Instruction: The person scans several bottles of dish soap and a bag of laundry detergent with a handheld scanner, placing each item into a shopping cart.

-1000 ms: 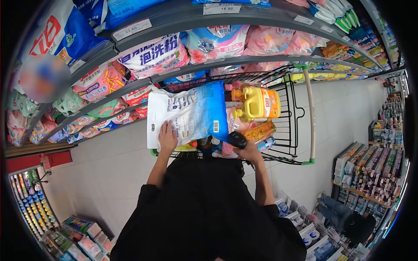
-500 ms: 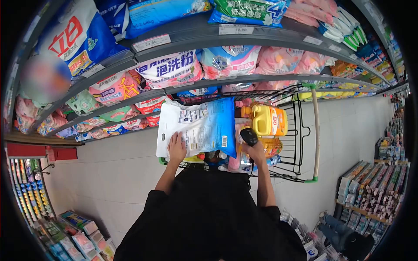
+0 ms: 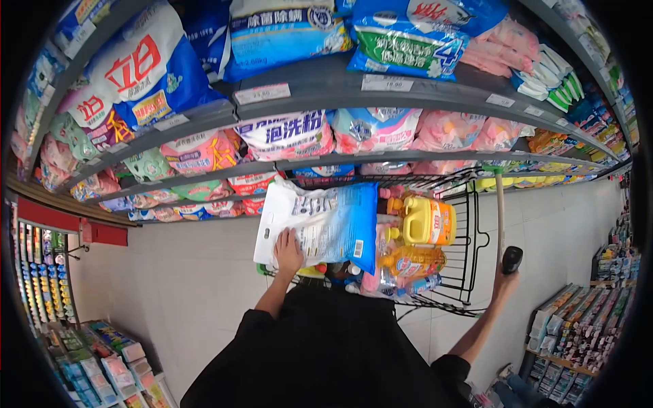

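A large white and blue bag (image 3: 326, 221) lies on top of the goods at the left part of a wire shopping cart (image 3: 471, 238). My left hand (image 3: 288, 250) rests flat on the bag's white part, fingers spread. Out to the right, my right hand (image 3: 505, 275) is wrapped round a black handheld device (image 3: 512, 257), beside the cart's handle bar (image 3: 501, 211). Whether that hand also touches the bar, I cannot tell. Beside the bag in the cart are a yellow jug (image 3: 418, 221) and an amber bottle (image 3: 415, 261).
Shelves (image 3: 306, 78) with bagged detergents run along the cart's far side. A red fixture (image 3: 105, 233) stands at the left. More goods racks (image 3: 568, 319) are at the right, and a person's legs (image 3: 513, 391) show at the lower right.
My right hand has moved right with the black device, from over the cart's goods to the handle bar. My left hand stays on the bag. The view has shifted slightly.
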{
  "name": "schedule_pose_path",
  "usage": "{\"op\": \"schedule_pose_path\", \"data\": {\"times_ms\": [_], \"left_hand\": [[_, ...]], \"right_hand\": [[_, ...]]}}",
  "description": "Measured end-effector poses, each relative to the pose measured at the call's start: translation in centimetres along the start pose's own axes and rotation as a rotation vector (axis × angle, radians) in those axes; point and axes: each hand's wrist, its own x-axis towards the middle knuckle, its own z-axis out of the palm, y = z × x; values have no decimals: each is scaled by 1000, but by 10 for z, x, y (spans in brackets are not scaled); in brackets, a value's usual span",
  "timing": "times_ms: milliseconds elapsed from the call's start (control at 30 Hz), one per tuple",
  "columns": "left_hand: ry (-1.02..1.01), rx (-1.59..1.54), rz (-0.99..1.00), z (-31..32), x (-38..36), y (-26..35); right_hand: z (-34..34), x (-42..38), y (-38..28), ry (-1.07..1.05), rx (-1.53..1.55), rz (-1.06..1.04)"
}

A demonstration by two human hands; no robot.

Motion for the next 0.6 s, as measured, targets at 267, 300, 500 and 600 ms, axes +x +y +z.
{"op": "schedule_pose_path", "data": {"times_ms": [267, 300, 500, 600], "left_hand": [[-19, 120, -107, -22, 0, -7], [13, 133, -193, -29, -1, -12], [-29, -241, -800, -59, -20, -45], [25, -283, -679, -54, -34, -61]], "right_hand": [[4, 13, 18, -111, 76, 95], [8, 14, 19, -111, 89, 90], [19, 24, 14, -76, 33, 99], [21, 26, 12, -34, 6, 159]]}}
